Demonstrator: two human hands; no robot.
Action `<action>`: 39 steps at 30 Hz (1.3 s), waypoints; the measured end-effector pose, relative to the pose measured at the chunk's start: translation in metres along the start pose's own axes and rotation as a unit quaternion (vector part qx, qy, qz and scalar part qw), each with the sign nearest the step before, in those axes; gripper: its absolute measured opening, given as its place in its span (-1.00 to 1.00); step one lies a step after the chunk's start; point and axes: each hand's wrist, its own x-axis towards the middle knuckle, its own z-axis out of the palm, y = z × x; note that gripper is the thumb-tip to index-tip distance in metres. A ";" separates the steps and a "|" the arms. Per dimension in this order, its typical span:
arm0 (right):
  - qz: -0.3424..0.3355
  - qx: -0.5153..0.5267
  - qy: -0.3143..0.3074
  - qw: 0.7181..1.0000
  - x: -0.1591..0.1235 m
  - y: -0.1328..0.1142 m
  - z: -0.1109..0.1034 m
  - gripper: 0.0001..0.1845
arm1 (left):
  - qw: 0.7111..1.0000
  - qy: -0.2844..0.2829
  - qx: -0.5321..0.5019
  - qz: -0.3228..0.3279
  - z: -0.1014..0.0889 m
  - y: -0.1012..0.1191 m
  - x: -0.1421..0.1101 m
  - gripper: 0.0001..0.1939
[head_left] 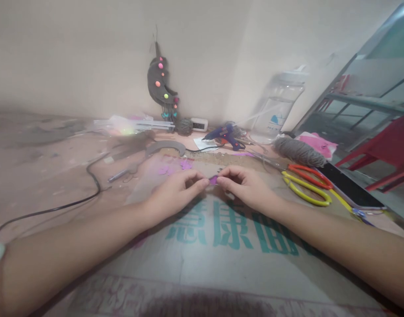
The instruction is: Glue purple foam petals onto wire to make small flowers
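A small purple piece [213, 180] is pinched between the fingertips of both hands; its material is too small to make out. My left hand [179, 189] closes thumb and forefinger on its left end. On the other end, my right hand [242, 184] grips in the same way. Just beyond my left hand lie purple cut-out shapes [185, 164], partly blurred. Under both hands spreads a sheet with large green characters [228, 226].
A glue gun [224, 133] lies at the back, near a water bottle [277, 110]. Scissors with red and yellow handles [307, 184], a phone [350, 185] and grey yarn [299, 150] lie right. A black cable [73, 204] crosses the left. A decorated crescent [158, 83] hangs behind.
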 end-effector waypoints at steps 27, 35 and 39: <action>-0.064 -0.027 0.003 0.998 -0.002 -0.003 0.002 -0.80 | 0.999 0.035 -0.012 0.017 0.001 0.000 0.000 -0.70; -0.056 -0.035 -0.016 0.998 -0.002 -0.004 0.002 -0.81 | 0.998 0.049 0.036 0.030 -0.002 0.005 -0.002 -0.72; -0.048 -0.037 -0.030 0.998 -0.003 -0.005 0.003 -0.81 | 0.997 0.055 0.033 0.049 -0.002 0.005 -0.003 -0.74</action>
